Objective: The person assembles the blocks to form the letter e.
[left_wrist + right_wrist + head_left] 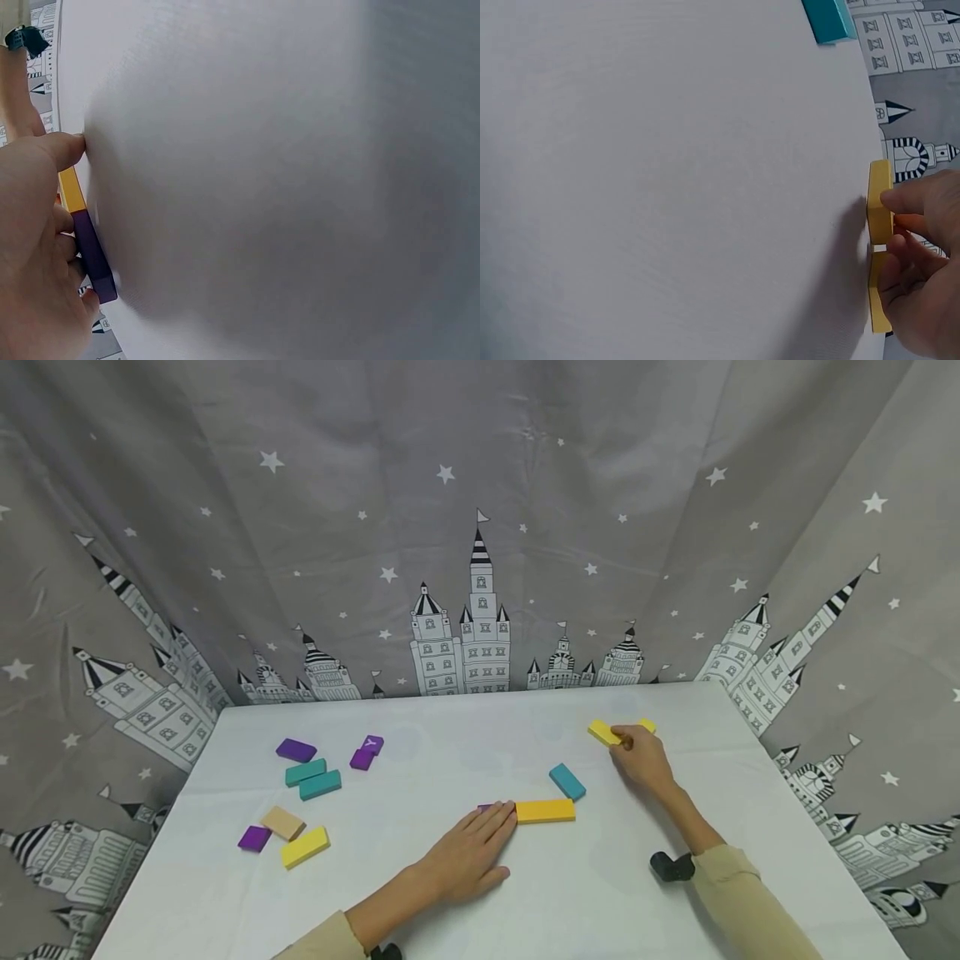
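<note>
Taking the middle of the white bench (442, 735) as the clock's hub, a purple tile (254, 839) lies at nine o'clock, with a beige block (282, 823) beside it and a pale yellow block (305, 848) between eight and nine. Between nine and ten lie a dark purple block (296, 750) and two teal blocks (320, 785). At ten, a small plain purple piece (362, 760) touches a lettered purple piece (372, 744), whose white character reads as a Y.

Just off the hub towards seven, the left hand (468, 853) is flat, its fingers straight and laid over a long purple block (91, 255). That block meets the end of an orange-yellow block (545, 811) at three o'clock. A blue block (567, 782) slants near its far end, between two and three.

Farther out, between two and three, the right hand (642, 758) has its fingers curled, thumb and finger pinching the left yellow block (880, 214) at two o'clock. The right yellow block (878, 304) lies nearly end to end with it, partly hidden by the hand.

Beyond twelve o'clock, a grey curtain (330, 468) shows printed stars and castles.
</note>
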`<state>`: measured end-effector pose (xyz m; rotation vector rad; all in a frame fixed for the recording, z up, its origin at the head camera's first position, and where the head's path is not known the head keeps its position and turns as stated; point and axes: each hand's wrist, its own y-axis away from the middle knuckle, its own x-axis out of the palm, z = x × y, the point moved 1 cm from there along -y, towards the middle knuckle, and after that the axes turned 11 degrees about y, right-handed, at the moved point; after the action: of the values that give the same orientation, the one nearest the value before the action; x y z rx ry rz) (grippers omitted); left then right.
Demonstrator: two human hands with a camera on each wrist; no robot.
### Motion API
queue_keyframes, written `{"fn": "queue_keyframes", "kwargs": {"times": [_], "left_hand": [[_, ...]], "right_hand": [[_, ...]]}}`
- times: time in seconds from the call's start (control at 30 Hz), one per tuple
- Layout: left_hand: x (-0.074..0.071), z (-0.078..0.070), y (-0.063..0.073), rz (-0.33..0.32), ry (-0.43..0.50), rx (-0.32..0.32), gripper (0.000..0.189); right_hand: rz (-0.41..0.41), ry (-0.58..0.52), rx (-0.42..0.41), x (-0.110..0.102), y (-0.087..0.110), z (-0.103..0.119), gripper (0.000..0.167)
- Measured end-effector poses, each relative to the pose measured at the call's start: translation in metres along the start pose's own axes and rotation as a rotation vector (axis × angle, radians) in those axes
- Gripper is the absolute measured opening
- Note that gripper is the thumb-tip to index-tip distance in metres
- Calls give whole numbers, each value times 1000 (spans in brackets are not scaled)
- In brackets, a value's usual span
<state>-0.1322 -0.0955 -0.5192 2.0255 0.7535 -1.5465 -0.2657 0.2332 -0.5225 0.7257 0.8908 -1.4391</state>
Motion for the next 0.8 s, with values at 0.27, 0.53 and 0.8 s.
{"fn": "queue_keyframes", "kwargs": {"times": [0.27,0.53,0.8], "left_hand": [[0,0,-1,-3,-2,3,72],[1,0,-1,3,6,2,72],[-1,0,0,2,6,-5,72]], "right_hand": [[9,-4,3,4,8,7,40],[-34,17,8,7,13,12,40],[-25,-26,-2,8,9,21,38]]}}
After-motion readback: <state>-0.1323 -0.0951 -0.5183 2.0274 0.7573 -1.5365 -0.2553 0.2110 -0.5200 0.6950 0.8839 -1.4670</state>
